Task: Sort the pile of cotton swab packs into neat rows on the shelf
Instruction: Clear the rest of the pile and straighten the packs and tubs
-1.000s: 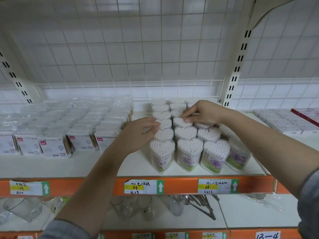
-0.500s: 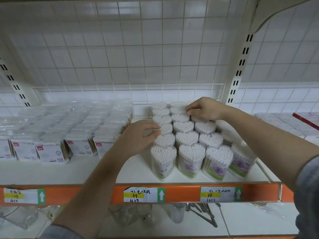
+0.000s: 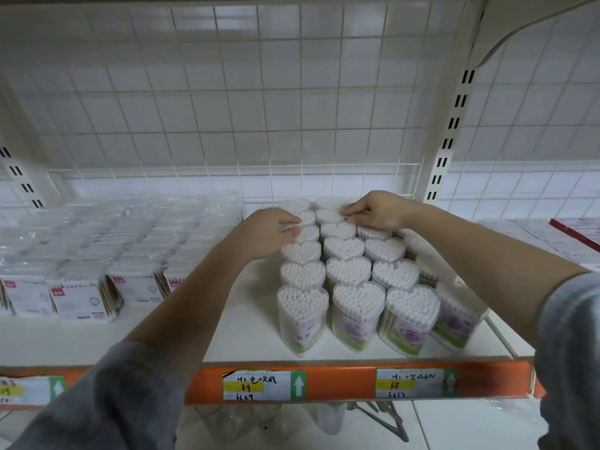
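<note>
At the back of the white shelf point(image 3: 246, 332), the left hand point(image 3: 264, 233) was seen with fingers curled round a heart-shaped pack point(image 3: 305, 218) in the leftmost row, second or third from the wall. The right hand point(image 3: 376, 211) was seen with fingertips pressed together in a pinch on the rim of a second heart-shaped pack point(image 3: 329, 216) in the next row, close to the wire grid back point(image 3: 227, 108).

Four rows of heart-shaped cotton swab packs point(image 3: 349, 271) were counted, standing upright and touching. Six packs could be counted in the leftmost row and six in the second; four showed in the third before the right hand hid the rest. The fourth row was largely hidden by the right forearm, so its count could not be told.

To the left, flat bagged swab packs point(image 3: 78, 302) were laid in several rows, too blurred to count. Three price labels point(image 3: 264, 384) were seen on the orange shelf edge point(image 3: 341, 383).

Compared with half a second earlier, both hands had been moved farther back along the rows, the left from the fourth pack toward the rear ones.
</note>
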{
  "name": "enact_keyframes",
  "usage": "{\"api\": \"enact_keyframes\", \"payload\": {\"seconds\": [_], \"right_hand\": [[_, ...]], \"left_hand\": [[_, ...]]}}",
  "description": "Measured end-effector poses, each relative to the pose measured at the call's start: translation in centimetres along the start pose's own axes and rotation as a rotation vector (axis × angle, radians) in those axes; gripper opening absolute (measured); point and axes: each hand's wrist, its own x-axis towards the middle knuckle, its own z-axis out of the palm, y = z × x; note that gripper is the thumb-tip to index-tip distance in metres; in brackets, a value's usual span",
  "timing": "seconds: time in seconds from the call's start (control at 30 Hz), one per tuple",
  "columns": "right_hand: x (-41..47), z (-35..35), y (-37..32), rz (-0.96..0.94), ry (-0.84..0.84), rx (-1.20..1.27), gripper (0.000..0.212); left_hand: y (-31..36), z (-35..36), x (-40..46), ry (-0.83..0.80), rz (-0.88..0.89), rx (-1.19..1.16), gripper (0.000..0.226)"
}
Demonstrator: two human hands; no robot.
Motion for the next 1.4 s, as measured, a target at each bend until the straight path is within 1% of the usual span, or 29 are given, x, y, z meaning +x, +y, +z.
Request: {"api": "enact_keyframes", "payload": {"seconds": [0.13, 0.23, 0.4, 0.5, 0.6, 0.7, 0.87, 0.97, 1.17, 1.4], "right_hand": [[0.4, -0.2, 0.1, -0.015, -0.02, 0.019, 0.032], [0.4, -0.4, 0.3, -0.008, 0.002, 0.005, 0.032], [0.5, -0.4, 2.3, 0.122, 0.142, -0.05, 0.037], [0.4, -0.4, 3.4, 0.198, 0.161, -0.058, 0.039], [0.3, -0.2, 3.8, 0.198, 0.144, -0.035, 0.039], [0.5, -0.3, 4.0, 0.177, 0.11, -0.051, 0.037], [0.4, -1.1, 4.3, 0.177, 0.063, -0.018, 0.035], [0.3, -1.0, 4.5, 0.176, 0.055, -0.003, 0.036], [0.1, -0.6, 4.2, 0.179, 0.096, 0.017, 0.039], [-0.6, -0.1, 4.2, 0.177, 0.172, 0.03, 0.038]], "left_hand": [[-0.2, 0.1, 1.3, 0.006, -0.016, 0.039, 0.037], [-0.3, 0.1, 2.9, 0.014, -0.103, 0.035, 0.041], [-0.1, 0.4, 5.7, 0.055, -0.229, 0.0, 0.049], [0.2, 0.6, 6.8, 0.078, -0.272, 0.004, 0.053], [0.2, 0.8, 7.4, 0.071, -0.301, 0.024, 0.05], [0.0, 1.0, 7.7, 0.08, -0.299, -0.002, 0.045], [-0.2, 1.2, 7.7, 0.063, -0.272, 0.007, 0.047], [-0.2, 1.4, 7.9, 0.085, -0.268, -0.017, 0.047], [0.2, 1.9, 7.9, 0.125, -0.263, -0.047, 0.05], [0.2, 1.9, 6.9, 0.075, -0.245, -0.072, 0.053]]}}
